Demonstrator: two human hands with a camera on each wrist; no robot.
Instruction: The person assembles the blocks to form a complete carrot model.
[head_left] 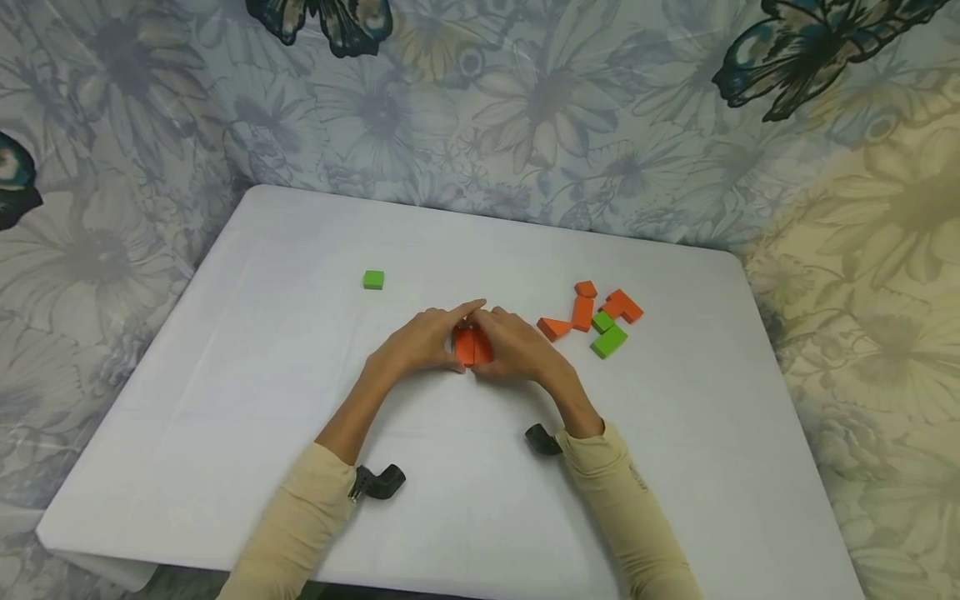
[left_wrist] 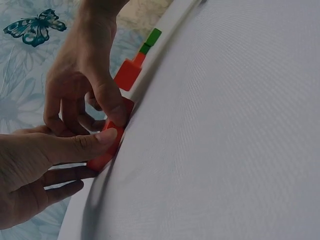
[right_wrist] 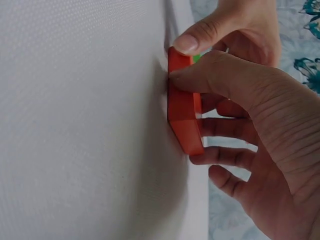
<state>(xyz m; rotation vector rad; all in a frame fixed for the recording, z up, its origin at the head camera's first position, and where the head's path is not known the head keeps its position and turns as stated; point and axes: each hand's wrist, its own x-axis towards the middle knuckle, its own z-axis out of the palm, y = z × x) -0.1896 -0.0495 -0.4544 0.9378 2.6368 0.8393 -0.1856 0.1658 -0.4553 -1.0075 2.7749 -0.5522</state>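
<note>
Near the middle of the white table, two orange blocks [head_left: 464,347] lie side by side with a thin seam between them. My left hand [head_left: 422,340] grips them from the left, its thumb at the near edge and its fingers at the far side. From the right, my right hand [head_left: 519,347] holds the other side the same way, and the two hands' fingertips meet behind the blocks. One orange block [right_wrist: 181,107] shows a slanted end in the right wrist view. Beyond it a small green patch [right_wrist: 196,58] peeks out between the fingers; what it belongs to is mostly hidden.
Right of the hands lies a loose group: an orange triangular block [head_left: 553,328], an orange rectangular block [head_left: 582,313], a small orange block [head_left: 586,288], an orange angled block [head_left: 624,306] and two green blocks [head_left: 609,341]. A lone green block [head_left: 373,280] sits at the back left.
</note>
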